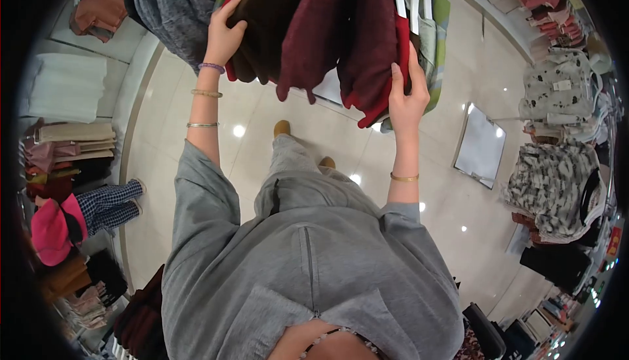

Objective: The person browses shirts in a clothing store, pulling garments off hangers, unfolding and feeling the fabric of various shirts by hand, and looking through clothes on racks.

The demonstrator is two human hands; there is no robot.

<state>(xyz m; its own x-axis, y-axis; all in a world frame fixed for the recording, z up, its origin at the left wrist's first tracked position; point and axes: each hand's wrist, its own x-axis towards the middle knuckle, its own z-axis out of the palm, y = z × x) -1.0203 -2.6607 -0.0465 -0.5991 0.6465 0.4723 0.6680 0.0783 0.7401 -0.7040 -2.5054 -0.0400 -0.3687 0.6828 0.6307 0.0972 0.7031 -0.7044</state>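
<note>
A row of clothes on white hangers hangs at the top of the view. My left hand (226,36) is closed on the edge of a dark brown garment (265,16), thumb across its front, fingers partly hidden. Dark red trim shows beside that hand. On the other side, my right hand (407,101) has a bright red garment (401,52) between thumb and fingers. Between my hands hang burgundy garments (314,39) with fuzzy-looking fabric. Grey-blue garments (173,16) hang left of my left hand. A green striped garment (440,39) is just beyond my right hand.
Pale glossy tiles (190,104) cover the floor around my feet. A floor mirror (481,145) leans at the right. Patterned clothes (550,189) hang along the right wall. Folded clothes (75,140) lie on left shelving, near a child-sized figure in pink (56,232). More racks stand behind.
</note>
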